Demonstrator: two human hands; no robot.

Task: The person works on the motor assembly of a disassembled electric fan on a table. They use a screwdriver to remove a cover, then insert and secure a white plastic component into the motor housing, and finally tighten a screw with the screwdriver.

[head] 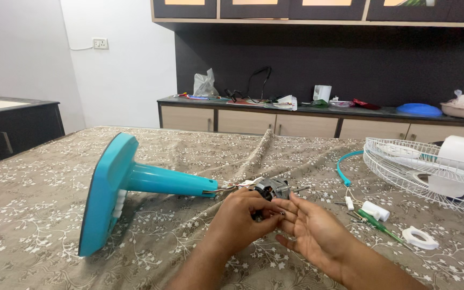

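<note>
Motor (273, 189) lies on the cloth (38, 215) beside the tipped stand (135, 185), wires joining them; left hand (240, 217) pinches it steady, right hand (312, 231) open-palmed underneath, holding nothing.

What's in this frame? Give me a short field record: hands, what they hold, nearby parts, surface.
left hand: closed around the fan motor, fingers curled on it
right hand: open, palm up, fingertips beside the motor
fan stand: teal base and stem, lying on its side, wires run from the stem to the motor
fan guard: white wire grille, at right
screwdriver: green handle, right of the hands
tape roll: white, beyond the screwdriver
surface: floral cloth over the table
</note>
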